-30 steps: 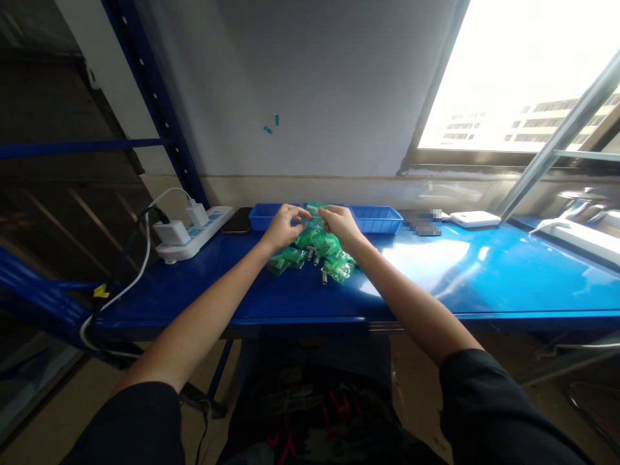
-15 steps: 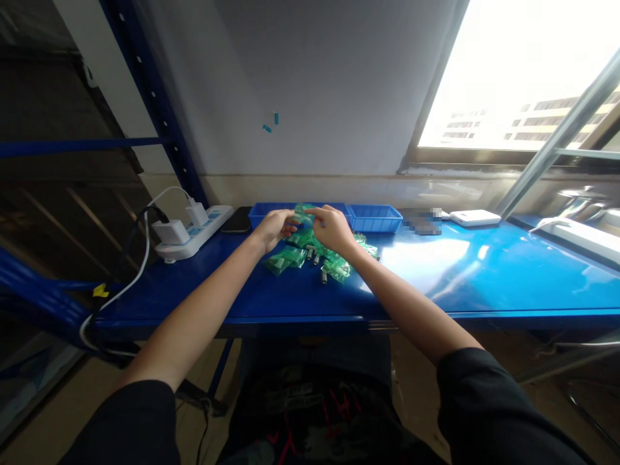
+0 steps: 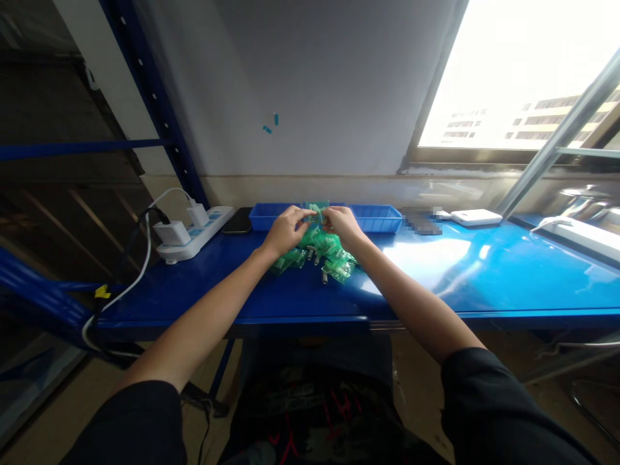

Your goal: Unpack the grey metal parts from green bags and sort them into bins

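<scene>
Above the blue table [image 3: 208, 284], a small green plastic bag [image 3: 318, 208] is held up between my two hands. The fingers of my left hand [image 3: 289, 230] are closed on its left side. My right hand [image 3: 343, 226] pinches it on the right. What the bag contains is too small to make out. Beneath my hands lies a pile of similar green bags [image 3: 329, 247]. A small metal cylinder [image 3: 324, 277] lies at the pile's front, with a couple more just behind it.
Blue plastic bins [image 3: 375, 219] line the wall behind my hands. To the left are a dark phone [image 3: 237, 221] and a white power strip [image 3: 198, 232] with plugs and cables. A white flat box [image 3: 475, 218] sits to the right.
Both hands have shifted slightly right with the green bag. The bag now stands higher and more upright between the fingers, and my right hand has turned to pinch its side.
</scene>
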